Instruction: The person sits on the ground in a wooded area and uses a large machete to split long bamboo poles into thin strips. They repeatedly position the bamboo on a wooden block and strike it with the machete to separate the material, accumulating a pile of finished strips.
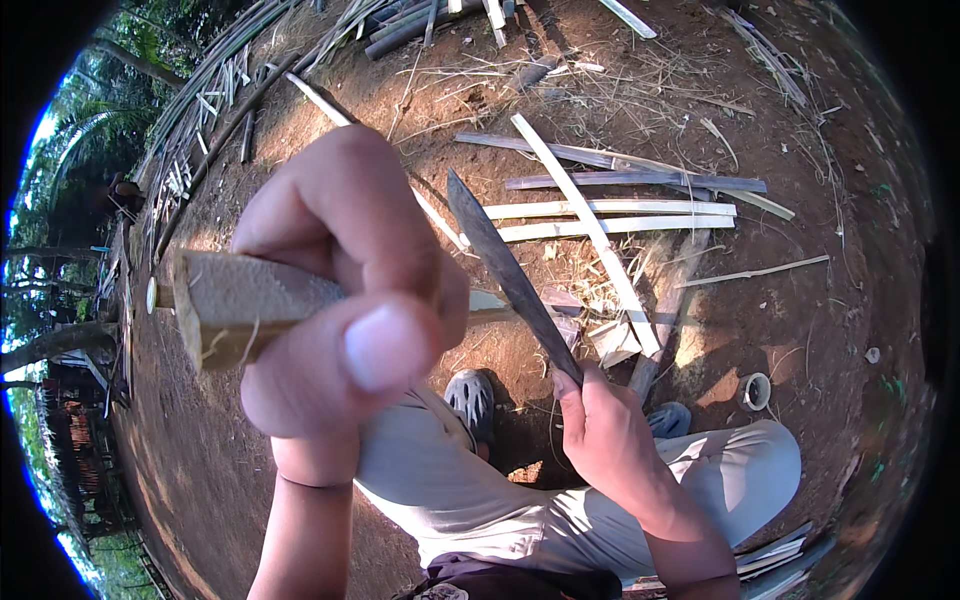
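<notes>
Close to the camera, my left hand is closed around a split bamboo strip, thumb and curled fingers pinching it. The strip's cut end points left, and its other part shows beyond my fingers toward the right. My right hand grips a knife low on its long dark blade or handle; the handle is hidden in my fist. Its blade slants up and left with the tip near my left knuckles. Where strip and blade cross in the picture, I cannot tell whether they touch.
Several pale bamboo strips lie across each other on the brown soil ahead. A short bamboo ring stands at the right. My bent legs in light trousers and a dark clog are below. Dark bamboo poles lie far off.
</notes>
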Tool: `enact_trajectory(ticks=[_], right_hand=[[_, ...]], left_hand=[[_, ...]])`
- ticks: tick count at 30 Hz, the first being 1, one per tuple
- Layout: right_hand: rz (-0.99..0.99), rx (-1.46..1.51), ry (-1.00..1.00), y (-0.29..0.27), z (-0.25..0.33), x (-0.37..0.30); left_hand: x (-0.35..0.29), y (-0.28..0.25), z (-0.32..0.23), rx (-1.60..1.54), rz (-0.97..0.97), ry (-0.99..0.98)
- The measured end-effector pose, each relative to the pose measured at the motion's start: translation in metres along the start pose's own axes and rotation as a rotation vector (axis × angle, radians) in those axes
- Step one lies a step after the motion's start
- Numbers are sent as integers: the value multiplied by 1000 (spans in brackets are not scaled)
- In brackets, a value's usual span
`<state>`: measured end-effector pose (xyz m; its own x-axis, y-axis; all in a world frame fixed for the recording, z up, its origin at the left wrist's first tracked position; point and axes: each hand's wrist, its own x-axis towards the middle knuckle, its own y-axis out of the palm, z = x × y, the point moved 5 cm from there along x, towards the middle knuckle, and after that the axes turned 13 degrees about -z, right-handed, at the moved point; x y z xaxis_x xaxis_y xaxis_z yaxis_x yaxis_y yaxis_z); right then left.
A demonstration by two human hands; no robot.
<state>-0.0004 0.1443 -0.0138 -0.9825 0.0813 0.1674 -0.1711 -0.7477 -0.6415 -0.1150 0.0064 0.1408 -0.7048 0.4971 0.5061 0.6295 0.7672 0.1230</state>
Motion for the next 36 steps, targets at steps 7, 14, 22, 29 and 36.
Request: enact_trajectory(ticks=[7, 14, 22, 29, 36], right_hand=[[-297, 413, -108, -22, 17, -12], [-114, 141, -12, -8, 11, -7], [23, -22, 45, 7, -7, -5], [-186, 143, -75, -7, 14, -9], [47, 87, 98, 8, -11, -2]], left_hand=[[1, 3, -2, 2, 25, 14], [-1, 1, -6, -4, 25, 8], [0, 2, -3, -25, 39, 1], [3, 8, 0, -50, 81, 14], [3, -1, -1, -105, 65, 17]])
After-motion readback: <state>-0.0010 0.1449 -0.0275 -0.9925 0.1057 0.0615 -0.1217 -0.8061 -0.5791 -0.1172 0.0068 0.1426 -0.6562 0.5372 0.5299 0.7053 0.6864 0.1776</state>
